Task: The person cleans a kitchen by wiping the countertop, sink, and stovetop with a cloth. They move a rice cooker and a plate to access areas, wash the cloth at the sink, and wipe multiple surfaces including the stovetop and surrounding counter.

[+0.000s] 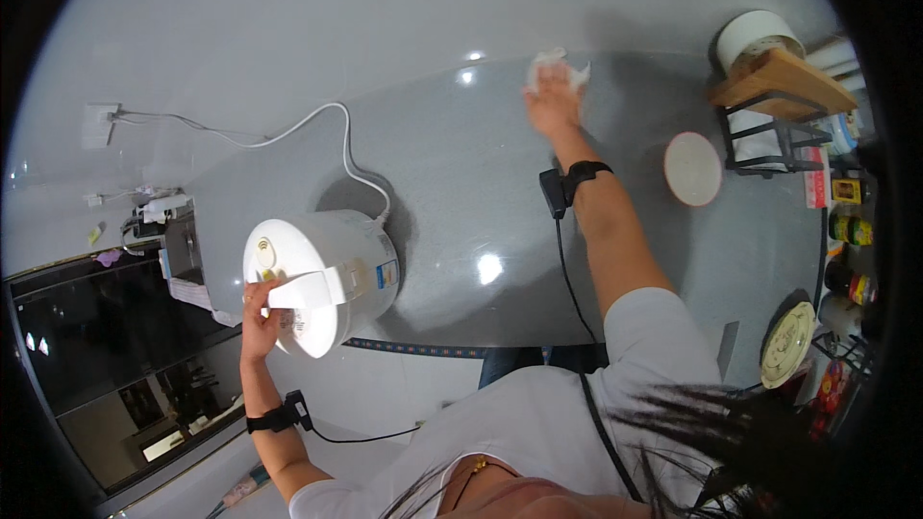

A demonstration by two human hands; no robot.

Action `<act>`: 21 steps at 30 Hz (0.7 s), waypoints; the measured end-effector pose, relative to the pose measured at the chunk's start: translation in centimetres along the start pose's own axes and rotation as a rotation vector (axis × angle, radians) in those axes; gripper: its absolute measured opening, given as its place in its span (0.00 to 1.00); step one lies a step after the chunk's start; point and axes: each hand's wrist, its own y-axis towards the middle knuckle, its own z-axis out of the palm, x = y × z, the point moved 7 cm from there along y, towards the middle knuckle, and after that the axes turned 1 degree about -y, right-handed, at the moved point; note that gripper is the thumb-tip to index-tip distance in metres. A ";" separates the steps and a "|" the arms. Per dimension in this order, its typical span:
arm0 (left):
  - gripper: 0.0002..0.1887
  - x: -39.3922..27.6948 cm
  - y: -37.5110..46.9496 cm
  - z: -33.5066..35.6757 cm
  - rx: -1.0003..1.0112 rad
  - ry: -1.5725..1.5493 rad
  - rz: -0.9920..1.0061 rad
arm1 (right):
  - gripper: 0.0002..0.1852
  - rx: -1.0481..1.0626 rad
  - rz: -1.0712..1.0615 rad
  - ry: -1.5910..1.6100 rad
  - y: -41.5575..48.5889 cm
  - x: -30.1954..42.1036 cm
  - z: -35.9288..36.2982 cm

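Observation:
My right hand (554,101) presses a white cloth or tissue (551,61) flat on the grey countertop (461,180), close to the back wall; its fingers are slightly blurred. At the left, my left hand (259,317) is at the handle of a white rice cooker (371,259), by the lid's edge. The fingers partly pass behind the handle, so their grip is hard to make out. The cooker's lid is closed, and a white cord (347,133) runs from its back to the wall outlet (101,125). An oval-looking white bowl (692,169) with a red rim stands right of my right forearm.
A black metal rack (775,97) with a wooden cutting board (786,83) stands at the back right, beside a white round container (753,36). Bottles and jars (851,228) line the right side. A patterned plate (789,346) is near the front right. The sink (184,245) lies far left.

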 end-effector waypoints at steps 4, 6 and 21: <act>0.19 6.8 -1.2 -3.3 -0.079 -0.060 -0.075 | 0.25 -0.160 -1.019 0.198 -17.6 16.0 -0.7; 0.15 9.5 -2.1 -4.4 -0.156 -0.109 -0.128 | 0.25 0.358 -1.131 0.586 -27.3 18.8 0.8; 0.08 18.7 3.5 -11.0 -0.142 0.293 0.022 | 0.27 -0.138 -0.418 0.216 -1.7 28.5 8.4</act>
